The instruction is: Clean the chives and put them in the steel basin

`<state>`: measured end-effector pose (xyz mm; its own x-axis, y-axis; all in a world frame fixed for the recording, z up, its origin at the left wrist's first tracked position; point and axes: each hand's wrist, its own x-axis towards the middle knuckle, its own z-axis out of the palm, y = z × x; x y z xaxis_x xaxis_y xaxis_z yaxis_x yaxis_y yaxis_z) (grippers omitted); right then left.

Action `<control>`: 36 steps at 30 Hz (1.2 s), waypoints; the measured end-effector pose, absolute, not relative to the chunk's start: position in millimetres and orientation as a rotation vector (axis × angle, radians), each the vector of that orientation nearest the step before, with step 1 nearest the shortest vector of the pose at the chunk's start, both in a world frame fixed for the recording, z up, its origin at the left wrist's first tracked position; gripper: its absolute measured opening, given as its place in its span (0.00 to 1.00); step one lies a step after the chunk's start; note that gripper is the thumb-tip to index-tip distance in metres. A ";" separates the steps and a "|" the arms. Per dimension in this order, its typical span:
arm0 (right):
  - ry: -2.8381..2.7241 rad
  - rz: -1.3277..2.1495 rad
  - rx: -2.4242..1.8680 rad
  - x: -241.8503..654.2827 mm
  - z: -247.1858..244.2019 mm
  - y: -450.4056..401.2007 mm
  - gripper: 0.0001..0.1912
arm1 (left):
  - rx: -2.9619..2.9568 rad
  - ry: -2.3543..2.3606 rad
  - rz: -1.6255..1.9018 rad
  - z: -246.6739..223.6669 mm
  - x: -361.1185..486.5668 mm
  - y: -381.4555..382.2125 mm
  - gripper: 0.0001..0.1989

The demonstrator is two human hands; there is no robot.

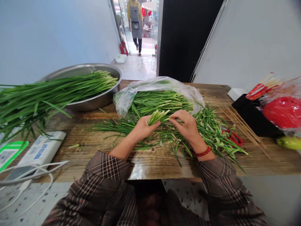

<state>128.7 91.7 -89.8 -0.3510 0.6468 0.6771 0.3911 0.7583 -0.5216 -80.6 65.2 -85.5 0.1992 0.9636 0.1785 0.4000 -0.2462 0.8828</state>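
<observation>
My left hand [144, 127] is closed around a small bunch of garlic chives [158, 116], their pale cut ends pointing up and right. Close beside it, my right hand [185, 124] pinches the end of a single chive stalk at the fingertips. Behind both hands lies a clear plastic bag [162, 82], its mouth spread around a thick pile of garlic chives [162, 101]. Loose trimmings [211, 131] and torn leaves are scattered under and to the right of my right hand.
A steel basin [94, 102] heaped with long chives stands left. A white power bank-like box [44, 150] with cables lies front left. Right are red-handled scissors [235, 138], wooden skewers [242, 125] and a black box [256, 116]. Beyond, a person in an apron [136, 23] is at the doorway.
</observation>
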 end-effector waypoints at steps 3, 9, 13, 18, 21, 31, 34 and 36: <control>-1.997 0.309 -0.775 128.6 -91.7 92.5 0.05 | 1.837 1.264 0.969 -86.6 -80.6 64.5 0.13; -1.837 0.508 -0.870 118.7 -99.3 90.8 0.06 | 1.993 1.300 0.911 -89.1 -76.8 63.4 0.11; -1.640 0.744 -0.964 103.2 -108.9 88.5 0.08 | 1.955 1.280 0.955 -86.3 -75.6 63.9 0.11; -1.234 1.025 -0.930 99.9 -111.6 94.0 0.10 | 1.897 1.239 0.978 -88.4 -76.5 65.2 0.09; -1.119 1.002 -0.899 114.8 -103.9 98.8 0.12 | 1.872 1.263 0.990 -91.4 -78.3 65.7 0.12; -1.633 0.846 -0.959 130.3 -100.9 99.8 0.12 | 1.807 1.267 0.976 -85.9 -79.3 63.4 0.12; -1.601 0.858 -0.961 127.0 -101.9 97.1 0.10 | 1.878 1.260 0.940 -85.8 -78.9 62.2 0.10; -1.613 0.791 -0.972 125.8 -100.8 94.4 0.10 | 1.954 1.281 0.901 -87.3 -78.5 61.5 0.09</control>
<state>125.8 94.4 -100.8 -0.1252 0.8916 0.4352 0.2021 0.4523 -0.8687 -78.5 61.5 -87.3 0.2944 0.9341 0.2019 0.5059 -0.3315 0.7964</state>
